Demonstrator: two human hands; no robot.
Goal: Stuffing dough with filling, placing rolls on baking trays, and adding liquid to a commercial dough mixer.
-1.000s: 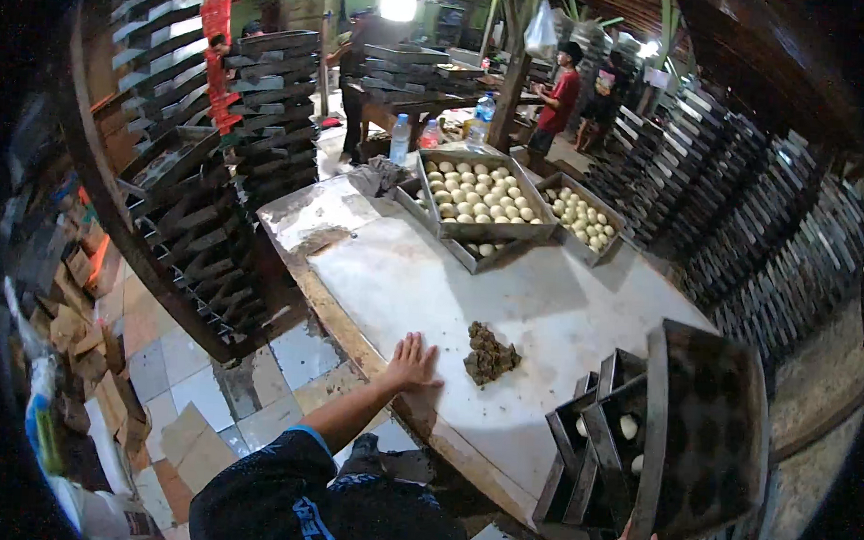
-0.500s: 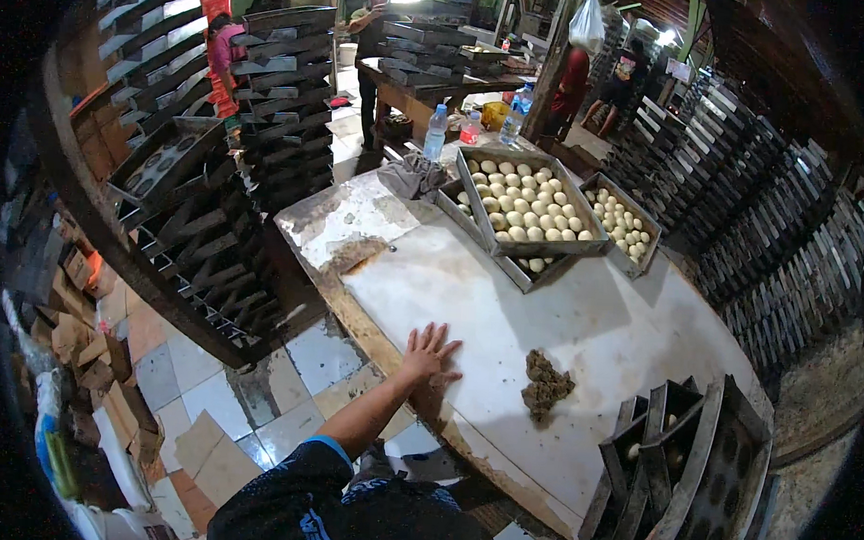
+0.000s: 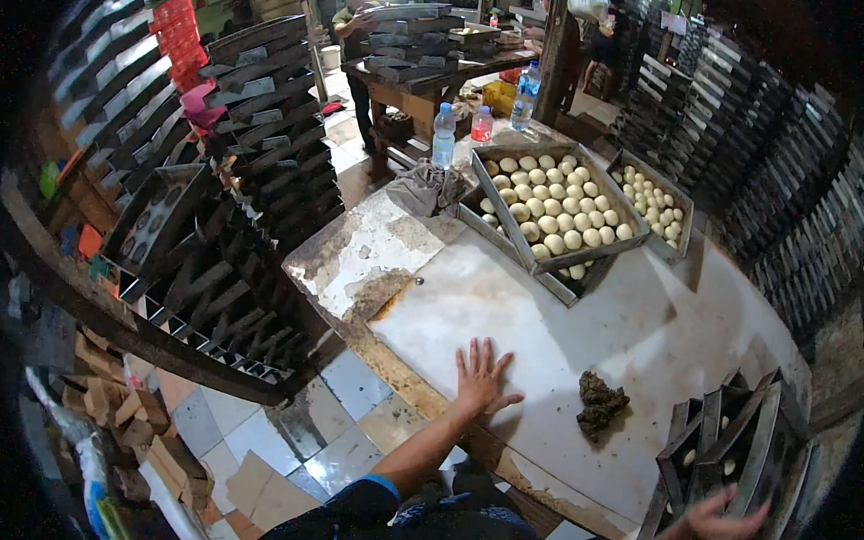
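My left hand (image 3: 483,378) lies flat on the white tabletop (image 3: 535,331), its fingers spread and nothing in them. At the lower right, my right hand (image 3: 726,518) is raised beside the near side of some stacked dark metal trays (image 3: 752,429). Its fingers look apart and hold nothing, though motion blurs them. A few pale round pieces show inside these trays. Between my hands and farther in sits a crumbly dark brown clump (image 3: 600,406). Toward the far end, a metal tray (image 3: 539,267) full of pale round dough balls (image 3: 573,204) rests across another tray.
Another tray of balls (image 3: 651,203) stands right of it. A grey cloth (image 3: 423,189) and bottles (image 3: 443,135) are at the table's far end. Tall tray stacks (image 3: 266,112) rise left and right. A person (image 3: 353,24) stands by a far table. Cardboard pieces (image 3: 173,461) lie on the left floor.
My right hand has come off the near tray's edge and lifted, fingers apart. My left hand stays flat on the table. The whole view has shifted, moving the table rightward in the picture.
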